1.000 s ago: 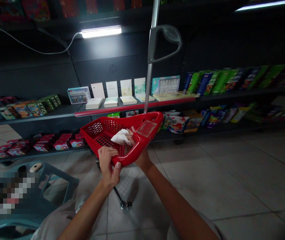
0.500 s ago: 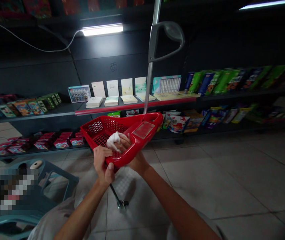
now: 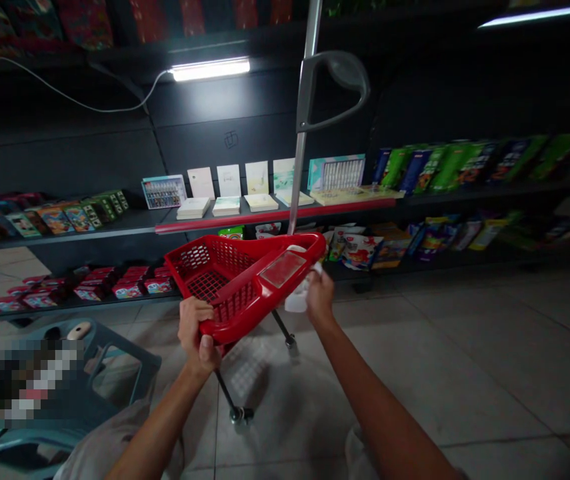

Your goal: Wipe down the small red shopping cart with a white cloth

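A red plastic shopping basket [image 3: 225,267] with a tall grey pull handle [image 3: 315,93] is tilted up in front of me. My left hand [image 3: 193,333] grips its near rim, fingers wrapped round the edge. My right hand [image 3: 319,290] holds a white cloth [image 3: 299,297] against the outside of the basket's right end, just under the rim. The basket's inside is bare. Its small wheels [image 3: 237,415] hang above the tiled floor.
Dark shop shelves [image 3: 275,213] run across the back with notebooks, paint sets and coloured packets. A blue-grey plastic stool [image 3: 115,367] stands at the lower left. Pale floor tiles spread to the right.
My right hand has carried the white cloth out of the basket and round to the outside of its right end. The left hand has kept its grip on the near rim.
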Motion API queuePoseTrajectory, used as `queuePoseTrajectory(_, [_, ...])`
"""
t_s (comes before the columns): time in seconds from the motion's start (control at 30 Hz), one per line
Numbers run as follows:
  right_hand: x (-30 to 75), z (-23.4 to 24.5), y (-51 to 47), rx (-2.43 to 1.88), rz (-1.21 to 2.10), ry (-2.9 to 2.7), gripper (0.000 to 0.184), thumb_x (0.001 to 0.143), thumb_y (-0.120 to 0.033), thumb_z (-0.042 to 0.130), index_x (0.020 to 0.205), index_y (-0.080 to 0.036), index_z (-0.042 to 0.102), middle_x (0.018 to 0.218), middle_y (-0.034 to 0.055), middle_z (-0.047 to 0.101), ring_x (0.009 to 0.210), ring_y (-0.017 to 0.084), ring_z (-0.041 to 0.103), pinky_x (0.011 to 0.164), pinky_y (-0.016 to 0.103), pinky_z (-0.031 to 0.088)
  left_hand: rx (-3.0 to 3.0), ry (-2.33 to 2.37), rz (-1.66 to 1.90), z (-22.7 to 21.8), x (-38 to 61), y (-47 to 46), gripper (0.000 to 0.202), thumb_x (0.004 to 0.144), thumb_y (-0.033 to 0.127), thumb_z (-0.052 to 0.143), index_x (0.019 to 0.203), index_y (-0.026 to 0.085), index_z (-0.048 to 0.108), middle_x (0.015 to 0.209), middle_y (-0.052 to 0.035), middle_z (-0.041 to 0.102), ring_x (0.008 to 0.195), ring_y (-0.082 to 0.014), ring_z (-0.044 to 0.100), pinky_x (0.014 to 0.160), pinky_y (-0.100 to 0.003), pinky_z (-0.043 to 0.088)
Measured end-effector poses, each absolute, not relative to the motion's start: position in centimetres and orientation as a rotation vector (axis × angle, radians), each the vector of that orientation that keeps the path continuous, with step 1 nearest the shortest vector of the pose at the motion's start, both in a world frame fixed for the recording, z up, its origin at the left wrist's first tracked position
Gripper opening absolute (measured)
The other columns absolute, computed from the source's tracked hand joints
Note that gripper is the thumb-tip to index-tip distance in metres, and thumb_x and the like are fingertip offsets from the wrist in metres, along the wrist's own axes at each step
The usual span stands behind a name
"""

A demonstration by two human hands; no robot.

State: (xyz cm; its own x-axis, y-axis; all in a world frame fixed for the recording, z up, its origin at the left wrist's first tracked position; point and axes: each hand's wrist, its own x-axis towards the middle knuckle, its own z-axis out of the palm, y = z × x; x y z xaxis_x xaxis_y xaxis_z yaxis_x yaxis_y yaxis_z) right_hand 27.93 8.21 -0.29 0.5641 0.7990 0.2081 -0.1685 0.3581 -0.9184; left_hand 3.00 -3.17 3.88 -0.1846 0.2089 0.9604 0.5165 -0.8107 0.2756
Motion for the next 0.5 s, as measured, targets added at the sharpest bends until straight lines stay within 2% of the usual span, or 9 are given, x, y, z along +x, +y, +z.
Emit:
queuePoseTrajectory(0.07, [29.9,0.2,7.9,-1.037,0.702,-0.441,0.035,0.076,-0.034,0.051,0.101,-0.016,0.068,0.085,0.0030,0.071,0.075,0.020,0.068,0.072,0.035,0.059,-1.865,-0.847,-2.091,3.7,2.7,-3.2,0.039,0.096,0.054,0.038,0.077,0.024,0.056,0.068,-0.0038,0.055,0.069,-0.0232,0.053,0.072,-0.045,0.043])
queuePoseTrajectory(0.17, [32.8,2.2,6.8,-1.011,0.394,-0.354,0.040,0.075,-0.031,0.049,0.108,-0.016,0.067,0.104,0.0069,0.072,0.094,0.022,0.070,0.086,0.038,0.058,-1.915,-0.909,-2.047,3.4,2.2,-3.5,0.040,0.096,0.055,0.037,0.079,0.024,0.057,0.071,-0.0048,0.056,0.071,-0.0237,0.055,0.074,-0.046,0.045])
queuePoseTrajectory(0.27, [33.1,4.6,4.3,-1.036,0.124,-0.698,0.036,0.083,-0.034,0.053,0.111,-0.017,0.068,0.110,0.0096,0.072,0.104,0.026,0.068,0.099,0.045,0.053,-1.968,-0.979,-1.984,3.1,2.0,-3.8,0.042,0.097,0.057,0.036,0.082,0.024,0.058,0.074,-0.0058,0.057,0.074,-0.0244,0.056,0.076,-0.047,0.046])
queuePoseTrajectory(0.4, [27.7,6.2,-1.2,-0.847,-0.010,-1.468,0.028,0.088,-0.033,0.056,0.108,-0.023,0.072,0.114,0.0110,0.072,0.114,0.031,0.065,0.107,0.051,0.048,-2.004,-1.043,-1.916,3.1,2.4,-4.0,0.046,0.098,0.060,0.033,0.087,0.024,0.059,0.079,-0.0068,0.059,0.080,-0.0255,0.058,0.082,-0.048,0.047])
queuePoseTrajectory(0.5, [22.3,6.7,-5.6,-0.620,-0.072,-1.773,0.043,0.090,-0.027,0.049,0.130,-0.028,0.065,0.126,0.0088,0.068,0.121,0.030,0.063,0.116,0.051,0.042,-2.026,-1.148,-1.870,2.9,2.7,-4.0,0.054,0.096,0.068,0.030,0.092,0.023,0.061,0.083,-0.0073,0.061,0.083,-0.0260,0.058,0.081,-0.047,0.048])
